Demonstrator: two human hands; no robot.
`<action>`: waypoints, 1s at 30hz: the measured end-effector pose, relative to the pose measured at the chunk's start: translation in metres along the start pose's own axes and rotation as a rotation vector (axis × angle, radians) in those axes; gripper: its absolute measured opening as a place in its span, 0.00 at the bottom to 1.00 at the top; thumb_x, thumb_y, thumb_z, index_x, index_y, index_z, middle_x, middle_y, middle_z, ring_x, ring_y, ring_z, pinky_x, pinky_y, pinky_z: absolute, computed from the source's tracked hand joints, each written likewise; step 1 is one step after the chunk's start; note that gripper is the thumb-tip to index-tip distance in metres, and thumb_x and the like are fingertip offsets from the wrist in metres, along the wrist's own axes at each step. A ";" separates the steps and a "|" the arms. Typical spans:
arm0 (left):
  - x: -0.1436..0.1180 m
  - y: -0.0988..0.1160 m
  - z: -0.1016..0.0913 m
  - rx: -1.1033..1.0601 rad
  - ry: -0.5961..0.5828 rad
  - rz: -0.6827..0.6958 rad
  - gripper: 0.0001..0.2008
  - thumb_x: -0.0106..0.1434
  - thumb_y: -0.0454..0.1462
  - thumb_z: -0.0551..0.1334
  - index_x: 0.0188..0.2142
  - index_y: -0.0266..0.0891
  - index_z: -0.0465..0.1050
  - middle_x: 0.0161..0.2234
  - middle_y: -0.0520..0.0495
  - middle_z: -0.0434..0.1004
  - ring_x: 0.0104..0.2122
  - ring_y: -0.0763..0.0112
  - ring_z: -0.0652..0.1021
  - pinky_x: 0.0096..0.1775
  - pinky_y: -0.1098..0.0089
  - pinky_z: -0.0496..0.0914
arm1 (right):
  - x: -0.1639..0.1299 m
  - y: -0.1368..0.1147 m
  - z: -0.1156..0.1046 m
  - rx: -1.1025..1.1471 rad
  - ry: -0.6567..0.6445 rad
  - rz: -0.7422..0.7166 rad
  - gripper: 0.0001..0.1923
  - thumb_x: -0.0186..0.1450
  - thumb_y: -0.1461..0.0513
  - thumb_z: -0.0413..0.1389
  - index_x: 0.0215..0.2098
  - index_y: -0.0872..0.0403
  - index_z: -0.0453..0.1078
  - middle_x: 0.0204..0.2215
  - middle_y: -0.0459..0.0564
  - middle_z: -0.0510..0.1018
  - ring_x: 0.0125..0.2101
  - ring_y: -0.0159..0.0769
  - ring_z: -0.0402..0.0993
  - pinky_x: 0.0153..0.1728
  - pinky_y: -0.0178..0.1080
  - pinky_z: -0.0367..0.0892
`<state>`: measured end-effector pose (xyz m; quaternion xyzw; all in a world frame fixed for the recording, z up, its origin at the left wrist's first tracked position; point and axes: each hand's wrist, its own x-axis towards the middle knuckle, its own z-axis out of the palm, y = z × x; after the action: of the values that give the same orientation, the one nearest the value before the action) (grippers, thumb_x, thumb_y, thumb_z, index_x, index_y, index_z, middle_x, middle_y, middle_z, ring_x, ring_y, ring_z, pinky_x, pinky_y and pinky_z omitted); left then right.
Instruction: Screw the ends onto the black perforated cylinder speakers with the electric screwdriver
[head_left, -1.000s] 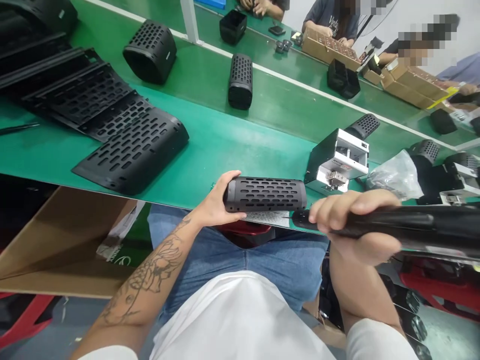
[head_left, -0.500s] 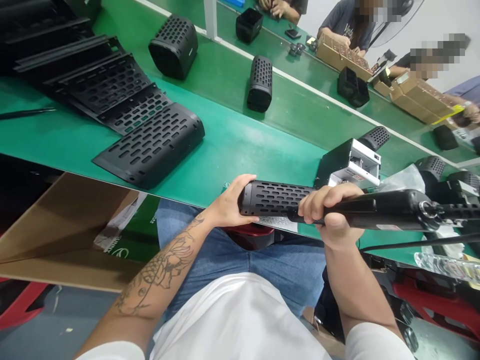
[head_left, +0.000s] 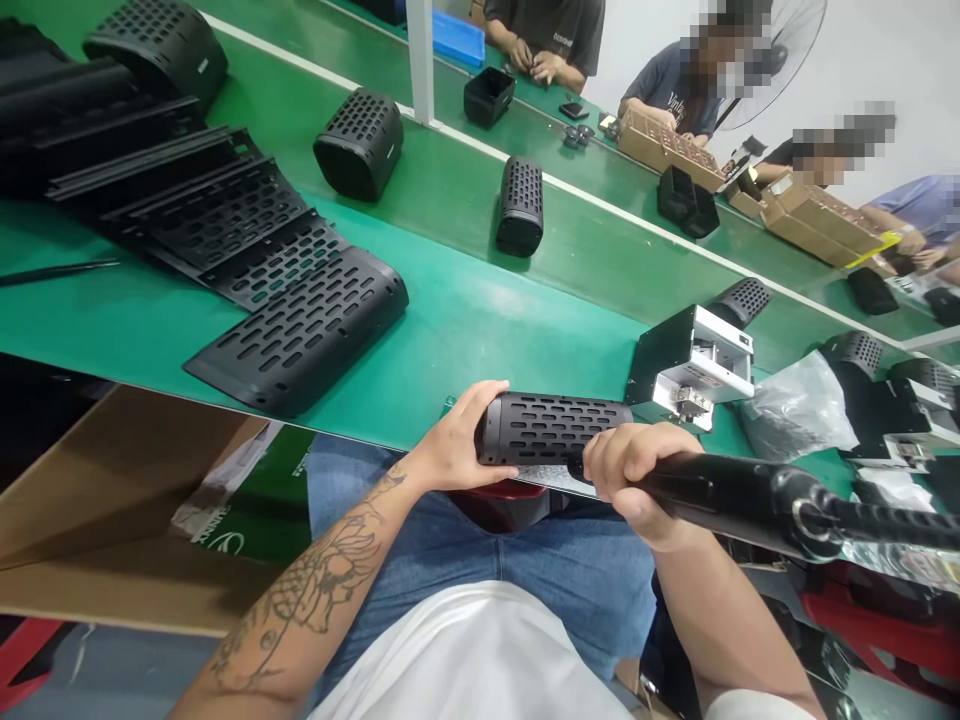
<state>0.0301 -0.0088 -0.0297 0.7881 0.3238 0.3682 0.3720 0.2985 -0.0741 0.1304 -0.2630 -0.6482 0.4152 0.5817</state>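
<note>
Two hands work at the near edge of the green bench (head_left: 450,330). Our left hand (head_left: 457,440) is closed around the left end of a black perforated cylinder (head_left: 555,428), which lies on its side along the bench edge, at about 12 o'clock from our lap; we judge the bench takes its weight, so that the hand only needs to stop it from rolling. Our right hand (head_left: 637,480) is wrapped tight around the front of a black power tool (head_left: 750,495), whose body runs away toward 3 o'clock. The tool's tip is at the right end of the cylinder, but the fingers hide it, so we cannot tell if it touches.

Just beyond, at 1 o'clock, stands a white and black fixture (head_left: 694,365), near enough to reach. At 10 o'clock several flat perforated sheets (head_left: 300,320) lie overlapped. Farther, at 12 o'clock, a finished black cylinder (head_left: 520,205) lies on the belt (head_left: 600,240). At the far side other people (head_left: 547,40) handle brown trays (head_left: 664,145).
</note>
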 end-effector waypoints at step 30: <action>0.002 0.002 0.018 -0.040 0.003 0.088 0.64 0.61 0.41 0.88 0.87 0.49 0.56 0.82 0.29 0.69 0.83 0.30 0.75 0.83 0.32 0.74 | 0.002 -0.057 -0.069 -0.241 0.545 -0.149 0.21 0.68 0.44 0.85 0.40 0.45 0.84 0.23 0.38 0.81 0.17 0.36 0.76 0.24 0.43 0.83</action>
<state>0.0466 -0.0145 -0.0354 0.7935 0.2818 0.3919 0.3707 0.3731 -0.0864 0.1782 -0.3834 -0.5301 0.2056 0.7278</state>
